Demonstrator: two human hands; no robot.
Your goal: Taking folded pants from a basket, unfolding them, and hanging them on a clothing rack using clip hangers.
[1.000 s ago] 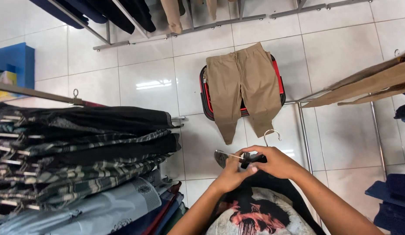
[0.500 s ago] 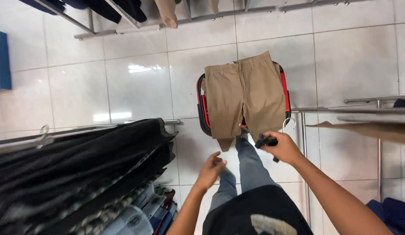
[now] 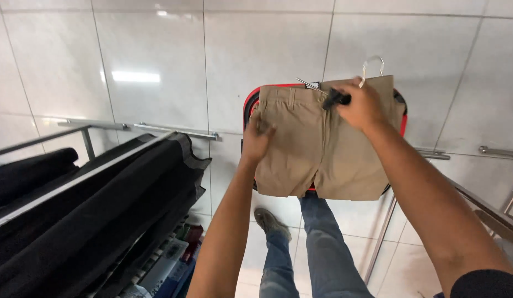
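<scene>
One pair of khaki trousers (image 3: 322, 149) lies on one red stool (image 3: 248, 107), with one wire hanger (image 3: 372, 63) far right. Two hands show: left hand (image 3: 258, 139), right hand (image 3: 362, 105). One rack of dark clothes (image 3: 96, 204) stands near left.

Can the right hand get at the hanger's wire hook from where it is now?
Probably yes. The right hand rests on the upper edge of the khaki shorts, gripping a dark clip, and the wire hook sticks up just above its knuckles, nothing between. The held clip may hinder fingers.
</scene>
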